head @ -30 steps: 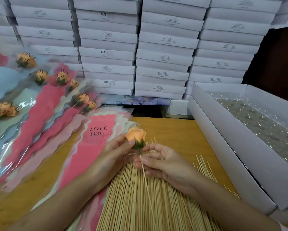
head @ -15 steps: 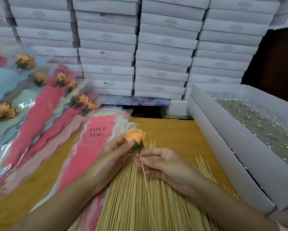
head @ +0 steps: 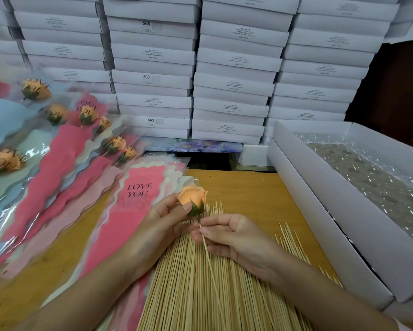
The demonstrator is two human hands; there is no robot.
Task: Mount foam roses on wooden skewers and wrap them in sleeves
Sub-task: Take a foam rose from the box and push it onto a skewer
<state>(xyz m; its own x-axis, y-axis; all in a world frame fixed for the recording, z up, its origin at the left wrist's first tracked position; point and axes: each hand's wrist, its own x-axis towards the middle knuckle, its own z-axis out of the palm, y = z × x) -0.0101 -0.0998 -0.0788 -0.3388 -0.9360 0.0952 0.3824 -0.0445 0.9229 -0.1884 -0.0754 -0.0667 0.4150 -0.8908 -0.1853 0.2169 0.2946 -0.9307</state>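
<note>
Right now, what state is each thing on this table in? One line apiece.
Foam rose, upright, pinched by the left hand, skewer tip at its green base.
Skewer, pinched by the right hand, slanting up to the rose.
Loose skewers, lying flat in a pile.
Top sleeve, flat, empty.
Wrapped roses, sleeved, lying fanned out.
Right-hand box, open.
Stacked boxes, closed.

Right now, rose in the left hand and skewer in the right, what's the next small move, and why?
Probably press the skewer a little further up into the green base of the rose. The left hand pinches the rose at that base, the right hand pinches the skewer just below it, and its tip meets the stem; its depth cannot be told.
</note>
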